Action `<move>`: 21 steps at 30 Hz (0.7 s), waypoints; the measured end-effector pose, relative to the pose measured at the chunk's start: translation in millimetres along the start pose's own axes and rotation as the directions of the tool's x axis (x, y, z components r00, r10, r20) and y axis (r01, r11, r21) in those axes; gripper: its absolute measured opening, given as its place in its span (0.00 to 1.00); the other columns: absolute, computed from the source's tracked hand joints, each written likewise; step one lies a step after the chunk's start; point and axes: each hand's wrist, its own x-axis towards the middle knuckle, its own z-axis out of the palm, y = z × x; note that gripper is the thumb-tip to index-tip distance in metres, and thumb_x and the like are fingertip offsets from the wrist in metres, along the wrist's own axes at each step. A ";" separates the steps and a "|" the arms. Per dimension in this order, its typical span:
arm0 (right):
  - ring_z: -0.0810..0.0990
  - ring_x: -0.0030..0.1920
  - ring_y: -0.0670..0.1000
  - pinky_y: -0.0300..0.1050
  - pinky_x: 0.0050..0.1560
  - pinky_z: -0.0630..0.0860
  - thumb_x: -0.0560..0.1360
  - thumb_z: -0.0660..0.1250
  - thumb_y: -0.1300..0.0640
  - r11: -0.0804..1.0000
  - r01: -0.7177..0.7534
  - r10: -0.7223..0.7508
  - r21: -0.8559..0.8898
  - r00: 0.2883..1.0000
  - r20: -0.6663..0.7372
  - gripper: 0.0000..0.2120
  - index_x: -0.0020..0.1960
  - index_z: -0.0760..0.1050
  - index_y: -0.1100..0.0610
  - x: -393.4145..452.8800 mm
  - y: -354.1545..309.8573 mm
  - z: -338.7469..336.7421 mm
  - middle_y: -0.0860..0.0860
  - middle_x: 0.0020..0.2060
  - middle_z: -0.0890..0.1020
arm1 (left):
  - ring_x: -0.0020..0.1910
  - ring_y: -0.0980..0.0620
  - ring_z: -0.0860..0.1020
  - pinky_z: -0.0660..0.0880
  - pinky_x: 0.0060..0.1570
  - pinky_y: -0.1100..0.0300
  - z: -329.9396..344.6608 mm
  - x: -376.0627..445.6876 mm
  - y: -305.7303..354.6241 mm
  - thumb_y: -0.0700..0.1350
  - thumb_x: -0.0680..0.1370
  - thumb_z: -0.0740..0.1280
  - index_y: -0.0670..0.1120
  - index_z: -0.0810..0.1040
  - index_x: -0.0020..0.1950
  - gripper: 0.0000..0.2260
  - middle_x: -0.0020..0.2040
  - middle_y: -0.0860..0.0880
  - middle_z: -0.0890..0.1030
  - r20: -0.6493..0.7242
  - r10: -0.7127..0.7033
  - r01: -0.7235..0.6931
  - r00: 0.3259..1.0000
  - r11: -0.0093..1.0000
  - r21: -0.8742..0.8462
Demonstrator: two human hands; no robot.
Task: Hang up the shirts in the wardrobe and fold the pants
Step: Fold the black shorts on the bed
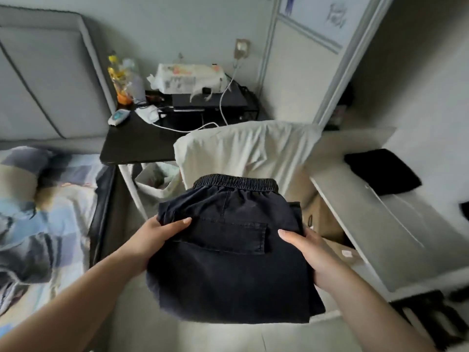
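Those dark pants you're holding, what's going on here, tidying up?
A person holds a folded pair of dark pants in the air with both hands: the left hand grips one side, the right hand the other, thumbs on top. The elastic waistband faces away. Ahead, a white shirt is draped over a chair back, not yet hung. Another dark folded garment lies on the white shelf to the right.

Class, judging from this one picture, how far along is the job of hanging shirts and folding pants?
Done: the dark pants look folded. In hand: left hand and right hand grip their sides. Left: the white shirt draped on the chair is not yet hung.
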 end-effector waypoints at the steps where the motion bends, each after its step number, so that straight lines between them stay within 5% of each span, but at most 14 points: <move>1: 0.83 0.53 0.53 0.47 0.48 0.78 0.71 0.72 0.54 1.000 0.011 -0.010 0.023 0.999 -0.033 0.15 0.58 0.78 0.47 -8.9 -1.4 -20.1 0.50 0.53 0.84 | 0.47 0.44 0.84 0.80 0.38 0.60 22.3 8.1 -0.4 0.46 0.69 0.73 0.42 0.80 0.55 0.17 0.49 0.41 0.85 0.044 -0.008 0.007 0.999 1.000 0.010; 7: 0.83 0.52 0.55 0.54 0.52 0.79 0.71 0.71 0.54 0.985 0.062 -0.022 0.159 0.970 -0.243 0.12 0.54 0.80 0.45 -43.3 -3.5 -102.8 0.52 0.52 0.84 | 0.51 0.42 0.83 0.76 0.55 0.51 120.9 54.1 -3.6 0.51 0.64 0.78 0.41 0.81 0.55 0.24 0.52 0.40 0.84 0.228 -0.099 0.068 0.969 0.988 0.139; 11: 0.84 0.49 0.56 0.46 0.41 0.81 0.75 0.67 0.58 0.967 0.096 -0.006 0.237 0.935 -0.355 0.10 0.55 0.79 0.51 -48.9 3.2 -136.3 0.53 0.50 0.85 | 0.50 0.42 0.83 0.79 0.46 0.55 168.8 83.4 -1.0 0.51 0.63 0.78 0.43 0.80 0.58 0.26 0.52 0.41 0.84 0.346 -0.168 0.100 0.923 0.974 0.205; 14: 0.85 0.45 0.54 0.43 0.36 0.80 0.75 0.67 0.59 0.961 0.114 0.019 0.253 0.883 -0.469 0.09 0.54 0.79 0.51 -41.9 7.4 -156.4 0.52 0.46 0.86 | 0.52 0.42 0.83 0.78 0.53 0.51 199.8 113.2 1.5 0.53 0.61 0.80 0.45 0.78 0.61 0.31 0.54 0.41 0.83 0.404 -0.194 0.095 0.894 0.963 0.253; 17: 0.85 0.44 0.52 0.46 0.41 0.79 0.73 0.68 0.58 0.961 0.111 0.053 0.253 0.823 -0.565 0.10 0.54 0.79 0.49 -25.8 11.8 -179.0 0.50 0.44 0.86 | 0.56 0.40 0.81 0.78 0.56 0.48 232.5 151.2 4.4 0.51 0.65 0.79 0.45 0.77 0.62 0.28 0.59 0.39 0.80 0.458 -0.246 0.113 0.854 0.948 0.297; 21: 0.85 0.44 0.53 0.48 0.42 0.79 0.73 0.70 0.53 0.958 0.083 0.123 0.275 0.749 -0.651 0.14 0.58 0.76 0.47 1.2 12.3 -205.3 0.50 0.45 0.85 | 0.50 0.42 0.83 0.81 0.42 0.55 276.7 200.8 4.2 0.47 0.66 0.74 0.42 0.77 0.61 0.24 0.51 0.41 0.84 0.526 -0.308 0.153 0.793 0.936 0.318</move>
